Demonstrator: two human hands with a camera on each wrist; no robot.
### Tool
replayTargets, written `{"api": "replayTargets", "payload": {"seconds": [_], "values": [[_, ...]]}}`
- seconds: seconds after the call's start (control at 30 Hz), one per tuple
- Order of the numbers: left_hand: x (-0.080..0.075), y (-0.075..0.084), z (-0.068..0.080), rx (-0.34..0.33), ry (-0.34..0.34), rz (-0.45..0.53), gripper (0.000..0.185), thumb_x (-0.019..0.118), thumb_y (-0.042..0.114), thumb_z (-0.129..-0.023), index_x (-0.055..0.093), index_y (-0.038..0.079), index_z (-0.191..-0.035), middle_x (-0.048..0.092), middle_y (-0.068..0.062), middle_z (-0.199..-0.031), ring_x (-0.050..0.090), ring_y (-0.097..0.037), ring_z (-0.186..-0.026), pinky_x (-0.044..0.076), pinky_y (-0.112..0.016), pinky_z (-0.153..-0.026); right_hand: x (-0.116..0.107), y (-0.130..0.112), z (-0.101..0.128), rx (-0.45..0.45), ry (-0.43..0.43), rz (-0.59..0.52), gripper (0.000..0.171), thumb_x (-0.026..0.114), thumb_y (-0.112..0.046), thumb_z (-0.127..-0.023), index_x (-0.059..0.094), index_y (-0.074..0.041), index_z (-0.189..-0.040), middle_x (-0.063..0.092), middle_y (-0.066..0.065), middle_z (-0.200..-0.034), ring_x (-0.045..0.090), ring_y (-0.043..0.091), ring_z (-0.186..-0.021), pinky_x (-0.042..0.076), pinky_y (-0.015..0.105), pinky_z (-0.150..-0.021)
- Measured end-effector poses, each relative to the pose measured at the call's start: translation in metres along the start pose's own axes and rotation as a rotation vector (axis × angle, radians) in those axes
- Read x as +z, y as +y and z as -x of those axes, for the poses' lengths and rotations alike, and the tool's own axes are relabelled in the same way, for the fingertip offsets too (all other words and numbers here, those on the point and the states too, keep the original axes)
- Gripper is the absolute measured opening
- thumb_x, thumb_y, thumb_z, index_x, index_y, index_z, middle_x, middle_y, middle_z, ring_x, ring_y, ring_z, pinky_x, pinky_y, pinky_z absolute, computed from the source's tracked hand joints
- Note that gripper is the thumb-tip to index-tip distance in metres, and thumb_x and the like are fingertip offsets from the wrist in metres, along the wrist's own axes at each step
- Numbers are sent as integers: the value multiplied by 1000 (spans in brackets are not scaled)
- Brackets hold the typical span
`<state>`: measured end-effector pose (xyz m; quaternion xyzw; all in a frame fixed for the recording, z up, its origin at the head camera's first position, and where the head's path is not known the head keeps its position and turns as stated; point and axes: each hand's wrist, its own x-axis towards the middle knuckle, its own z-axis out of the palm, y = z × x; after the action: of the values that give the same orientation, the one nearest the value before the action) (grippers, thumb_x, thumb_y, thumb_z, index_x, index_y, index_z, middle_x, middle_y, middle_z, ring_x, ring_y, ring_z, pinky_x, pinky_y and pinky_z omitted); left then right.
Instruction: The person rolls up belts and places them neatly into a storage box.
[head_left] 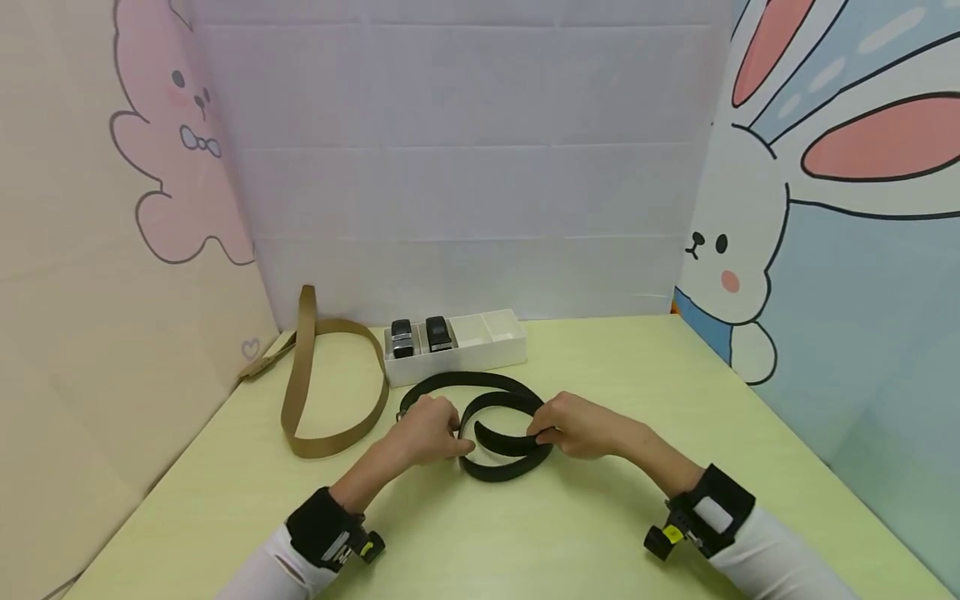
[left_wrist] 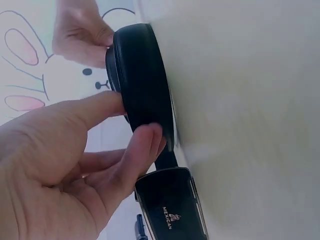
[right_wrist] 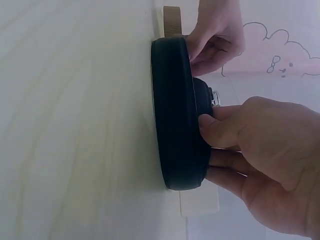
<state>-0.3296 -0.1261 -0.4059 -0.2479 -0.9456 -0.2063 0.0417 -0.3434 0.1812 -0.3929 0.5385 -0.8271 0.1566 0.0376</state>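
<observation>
Under both hands spreads the pale green table (head_left: 600, 533), and on it, between the two grips, the black belt (head_left: 504, 472) stands on edge in loose coils. Beyond the grips, toward the back wall, sits the white divided tray (head_left: 504, 343), with two dark buckles (head_left: 421, 335) in its left-hand compartments. Off to the left of the left grip lies the tan belt (head_left: 300, 392) in a long loop, one end propped against the wall. On the coil's left side the left hand (head_left: 426, 430) pinches the black strap, thumb and fingertips (left_wrist: 145, 145) curled onto its edge, just beside the belt's buckle (left_wrist: 170, 210), which bears lettering. Opposite it, the right hand (head_left: 581, 425) grips the coil's right side, fingers (right_wrist: 220, 132) curled round the strap.
</observation>
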Motion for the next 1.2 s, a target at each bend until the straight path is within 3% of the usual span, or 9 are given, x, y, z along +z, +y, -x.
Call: {"api": "replayTargets", "payload": {"seconds": [0.1, 0.17, 0.27, 0.37, 0.53, 0.63, 0.8, 1.0, 1.2], "values": [[1, 3, -3, 86, 39, -67, 30, 92, 20, -89, 69, 9, -74, 58, 7, -67, 54, -12, -66, 43, -27, -62, 0, -4, -4, 3, -30, 13, 20, 71, 7, -104, 86, -6, -106, 86, 6, -101, 79, 10, -89, 62, 24, -82], [2, 7, -6, 209, 33, -106, 19, 93, 17, -91, 80, 5, -97, 74, 0, -88, 69, -19, -84, 57, -32, -76, -1, -6, -7, 15, -56, 5, 20, 71, 6, -105, 86, -8, -105, 85, 4, -100, 76, 7, -87, 61, 23, -81], [4, 11, -12, 408, -54, -95, 24, 90, 12, -97, 84, 6, -119, 84, -6, -115, 78, -22, -108, 62, -36, -96, -2, -8, -9, 45, -96, -15, 21, 71, 4, -106, 86, -10, -107, 85, 3, -102, 75, 6, -88, 59, 22, -82], [8, 14, -18, 514, -140, -66, 14, 83, 12, -103, 88, 11, -117, 87, -1, -113, 79, -11, -103, 61, -26, -92, -1, -8, -9, 56, -102, -21, 21, 71, 4, -107, 87, -11, -108, 85, 2, -103, 75, 7, -89, 59, 22, -83], [11, 12, -21, 545, -149, -67, 11, 81, 11, -104, 91, 16, -108, 88, 5, -102, 71, 5, -88, 53, -13, -81, 7, -14, -8, -14, 46, -7, 13, 77, 2, -103, 86, -7, -106, 81, 3, -104, 75, 11, -94, 63, 26, -82], [11, 11, -20, 549, -150, -67, 11, 81, 12, -105, 91, 17, -103, 86, 7, -95, 58, 9, -78, 48, -11, -76, 10, -24, -11, -57, 100, -6, 8, 80, -1, -102, 85, -7, -102, 77, 1, -99, 70, 9, -89, 62, 26, -80], [10, 8, -17, 553, -127, -60, 12, 84, 11, -102, 92, 19, -100, 86, 8, -90, 52, 12, -74, 47, -10, -73, 16, -42, -12, -72, 36, 100, 7, 83, -6, -101, 83, -13, -99, 76, -3, -98, 68, 7, -90, 58, 19, -84], [10, 7, -12, 521, -154, -31, 13, 84, 11, -103, 92, 20, -100, 86, 8, -92, 53, 13, -73, 46, -9, -72, 25, -50, -8, -71, 67, 228, 7, 86, -7, -99, 83, -13, -99, 73, -4, -95, 66, 5, -88, 57, 16, -80], [8, 3, -10, 486, -154, 0, 13, 84, 12, -103, 93, 19, -108, 89, 7, -101, 71, 11, -84, 53, -10, -79, 18, -47, -9, -57, 7, 379, 10, 86, -6, -98, 83, -15, -96, 70, -5, -93, 67, 6, -87, 57, 14, -77]]}}
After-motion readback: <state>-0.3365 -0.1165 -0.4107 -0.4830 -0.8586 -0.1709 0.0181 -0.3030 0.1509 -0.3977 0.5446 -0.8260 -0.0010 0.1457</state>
